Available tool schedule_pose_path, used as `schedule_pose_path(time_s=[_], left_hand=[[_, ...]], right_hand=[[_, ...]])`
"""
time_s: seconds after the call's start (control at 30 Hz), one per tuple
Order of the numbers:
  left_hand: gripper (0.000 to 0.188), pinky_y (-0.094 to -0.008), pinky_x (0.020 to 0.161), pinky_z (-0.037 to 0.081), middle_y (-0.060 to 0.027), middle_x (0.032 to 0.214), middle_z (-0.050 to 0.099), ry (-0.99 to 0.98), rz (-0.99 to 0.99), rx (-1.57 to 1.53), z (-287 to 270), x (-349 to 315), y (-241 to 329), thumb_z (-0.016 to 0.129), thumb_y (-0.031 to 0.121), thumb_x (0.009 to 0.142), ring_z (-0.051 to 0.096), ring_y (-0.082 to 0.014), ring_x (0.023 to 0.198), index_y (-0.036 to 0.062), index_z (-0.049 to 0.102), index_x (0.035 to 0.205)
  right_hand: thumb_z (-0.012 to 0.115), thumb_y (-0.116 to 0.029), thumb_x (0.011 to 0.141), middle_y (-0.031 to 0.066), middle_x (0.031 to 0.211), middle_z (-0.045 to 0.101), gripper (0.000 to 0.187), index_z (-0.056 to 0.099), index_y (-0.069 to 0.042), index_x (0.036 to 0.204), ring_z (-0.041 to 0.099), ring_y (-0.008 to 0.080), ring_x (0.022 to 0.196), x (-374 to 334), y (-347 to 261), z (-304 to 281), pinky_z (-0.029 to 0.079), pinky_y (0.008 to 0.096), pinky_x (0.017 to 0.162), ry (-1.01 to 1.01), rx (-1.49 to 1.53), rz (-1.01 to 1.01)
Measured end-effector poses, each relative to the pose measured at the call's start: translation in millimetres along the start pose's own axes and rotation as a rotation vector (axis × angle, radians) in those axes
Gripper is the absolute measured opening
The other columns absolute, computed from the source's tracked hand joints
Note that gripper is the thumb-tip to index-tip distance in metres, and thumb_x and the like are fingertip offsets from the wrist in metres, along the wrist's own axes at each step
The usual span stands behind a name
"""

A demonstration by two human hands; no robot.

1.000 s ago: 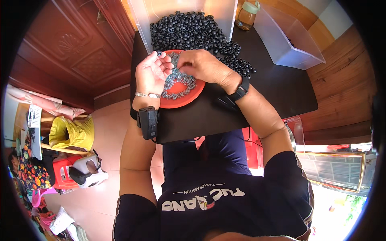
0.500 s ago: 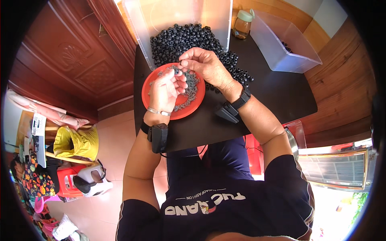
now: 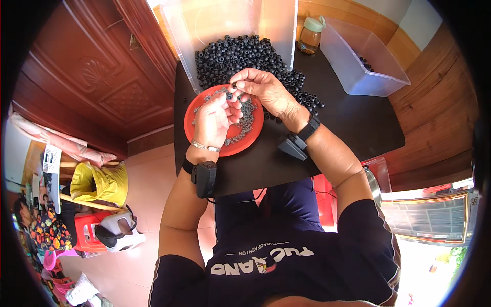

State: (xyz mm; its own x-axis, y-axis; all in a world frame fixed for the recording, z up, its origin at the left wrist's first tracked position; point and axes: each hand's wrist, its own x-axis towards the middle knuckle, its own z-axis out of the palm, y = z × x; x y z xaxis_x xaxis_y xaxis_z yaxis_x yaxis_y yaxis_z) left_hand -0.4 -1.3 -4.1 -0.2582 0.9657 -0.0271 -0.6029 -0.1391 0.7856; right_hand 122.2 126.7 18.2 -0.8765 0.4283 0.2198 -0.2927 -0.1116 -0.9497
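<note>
My left hand [image 3: 212, 118] is over a red plate [image 3: 249, 141], thumb and fingers closed on a small round black piece with a hole [image 3: 229, 96]. Close above it, my right hand [image 3: 272, 94] pinches another small dark piece [image 3: 234, 85] between thumb and forefinger; the fingertips partly hide it. The two pieces are near each other, and I cannot tell whether they touch. Many small grey metal-looking bits [image 3: 247, 122] lie spread on the plate, too small to name. Behind the hands, a big heap of round black pieces with holes [image 3: 238, 57] spills from a tipped clear bin.
The clear plastic bin [image 3: 179, 48] stands at the back of the dark table [image 3: 353, 120]. A lidded jar [image 3: 310, 37] and a translucent box [image 3: 353, 71] with a few black pieces are at the back right. A red-brown carved door [image 3: 92, 77] is at left.
The right hand's fingertips have shifted slightly, and the dark piece in them shows more clearly. The black piece in the left hand is turned more into view. The whole view has shifted a little.
</note>
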Motion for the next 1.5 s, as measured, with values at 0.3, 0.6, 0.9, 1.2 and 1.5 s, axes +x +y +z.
schedule_pose_path(time_s=[0.3, 0.6, 0.9, 1.2, 1.5], left_hand=[[0.026, -0.0276, 0.062, 0.044, -0.0060, 0.082, 0.061, 0.019, 0.005, -0.001, 4.5, -3.4, 2.4, 0.048, 0.027, 0.092, 0.058, -0.0168, 0.069, 0.0038, 0.058, 0.096], [0.024, -0.0280, 0.062, 0.043, -0.0058, 0.079, 0.059, 0.006, 0.008, -0.014, 2.8, -1.7, 2.3, 0.049, 0.027, 0.091, 0.057, -0.0170, 0.069, 0.0046, 0.057, 0.090], [0.024, -0.0290, 0.062, 0.042, -0.0060, 0.079, 0.058, 0.031, -0.015, -0.017, 2.2, -1.1, 1.8, 0.048, 0.028, 0.091, 0.057, -0.0173, 0.069, 0.0054, 0.056, 0.090], [0.024, -0.0290, 0.062, 0.043, -0.0064, 0.080, 0.058, -0.016, 0.011, -0.001, 1.4, 0.0, -0.9, 0.046, 0.027, 0.093, 0.057, -0.0186, 0.070, 0.0051, 0.056, 0.093], [0.024, -0.0309, 0.068, 0.045, -0.0056, 0.084, 0.058, 0.046, -0.005, -0.039, 2.1, -0.4, -3.1, 0.045, 0.025, 0.095, 0.058, -0.0192, 0.075, 0.0045, 0.057, 0.099]], right_hand=[[0.058, -0.014, 0.092, 0.0038, 0.093, 0.065, 0.015, 0.061, -0.004, 0.104, 0.061, 0.0110, 0.083, 0.5, -0.6, -0.7, 0.048, 0.0235, 0.072, -0.020, 0.058, 0.020], [0.061, -0.011, 0.090, 0.0029, 0.085, 0.065, 0.011, 0.062, -0.002, 0.096, 0.059, 0.0068, 0.074, 0.3, -0.8, 0.8, 0.048, 0.0210, 0.067, -0.044, -0.198, 0.032], [0.061, -0.005, 0.089, 0.0039, 0.091, 0.066, 0.016, 0.064, 0.001, 0.104, 0.061, 0.0095, 0.085, 1.3, -1.5, -2.5, 0.050, 0.0239, 0.081, -0.077, -0.245, 0.004], [0.063, -0.009, 0.089, 0.0019, 0.089, 0.063, 0.013, 0.067, -0.001, 0.098, 0.059, 0.0088, 0.083, -4.0, -5.9, 10.3, 0.049, 0.0242, 0.078, 0.035, -0.390, -0.125], [0.068, -0.011, 0.084, 0.0071, 0.085, 0.063, 0.013, 0.066, -0.001, 0.093, 0.065, 0.0158, 0.080, -5.1, -5.3, 13.5, 0.053, 0.0277, 0.072, 0.100, -0.675, -0.222]])
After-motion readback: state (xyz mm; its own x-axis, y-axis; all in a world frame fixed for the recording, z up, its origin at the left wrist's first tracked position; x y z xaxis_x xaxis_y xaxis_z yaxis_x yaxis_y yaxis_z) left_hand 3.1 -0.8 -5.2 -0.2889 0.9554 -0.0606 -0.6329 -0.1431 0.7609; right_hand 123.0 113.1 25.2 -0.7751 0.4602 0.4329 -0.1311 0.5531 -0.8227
